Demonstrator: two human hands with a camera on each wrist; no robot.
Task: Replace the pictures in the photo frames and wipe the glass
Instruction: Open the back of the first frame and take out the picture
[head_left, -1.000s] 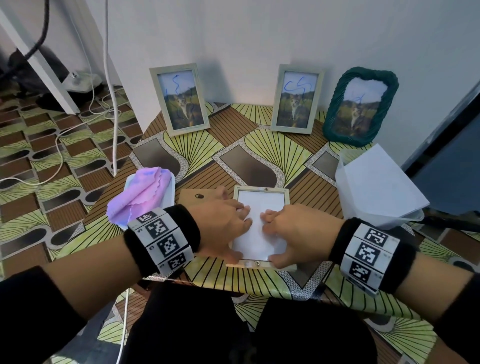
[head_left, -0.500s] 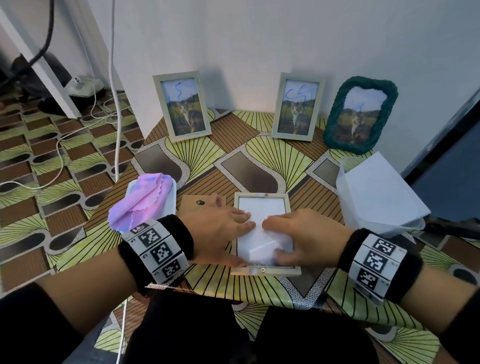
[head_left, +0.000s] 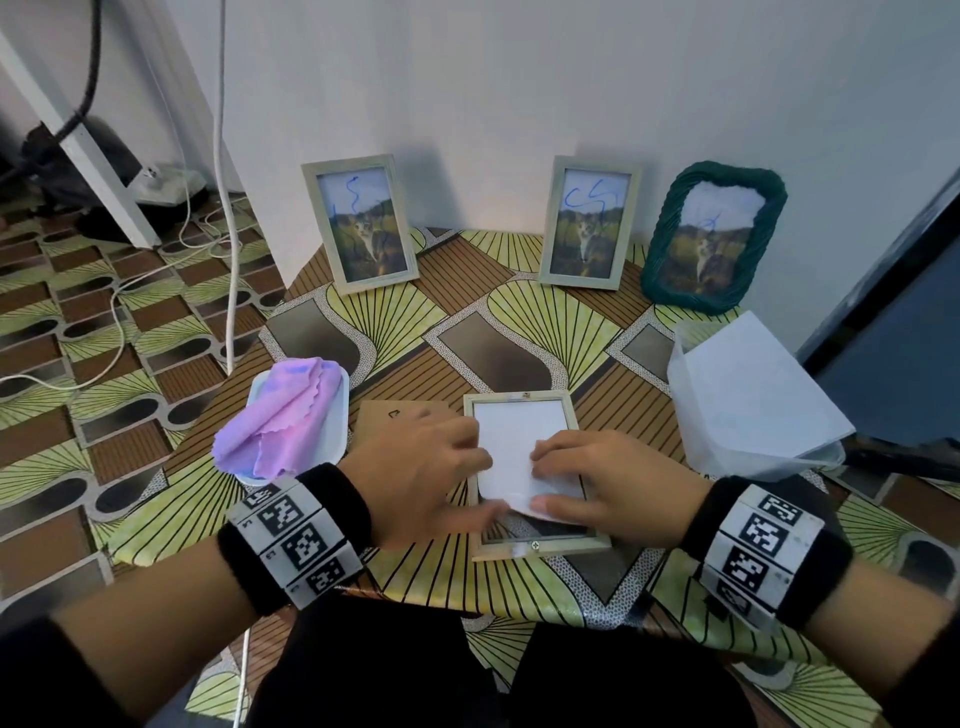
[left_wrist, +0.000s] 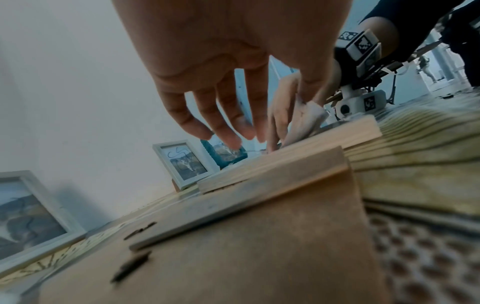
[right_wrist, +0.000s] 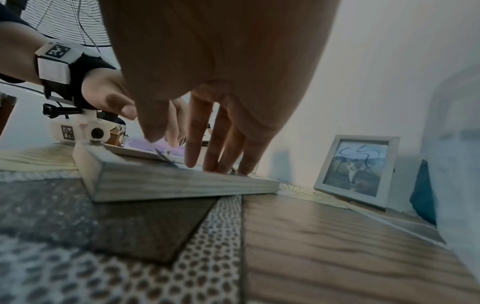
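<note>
Left hand (head_left: 426, 467) palm-down, fingers extended loosely, tips at left edge of white picture (head_left: 519, 447), gripping nothing. Right hand (head_left: 608, 483) palm-down, fingers flat on sheet, thumb under its raised near corner. Light wooden frame (head_left: 540, 545) flat, face-down at table's (head_left: 519, 322) near edge, long axis near-to-far.

cloth (head_left: 283, 415): pink-purple | oval frame (head_left: 714, 241): dark green | tablecloth (head_left: 545, 322): yellow-brown fans

Soft, even indoor light; wide-angle bending at the edges.
Wrist views dimmer and blurred up close; left hand (head_left: 415, 467) motion-smeared.
</note>
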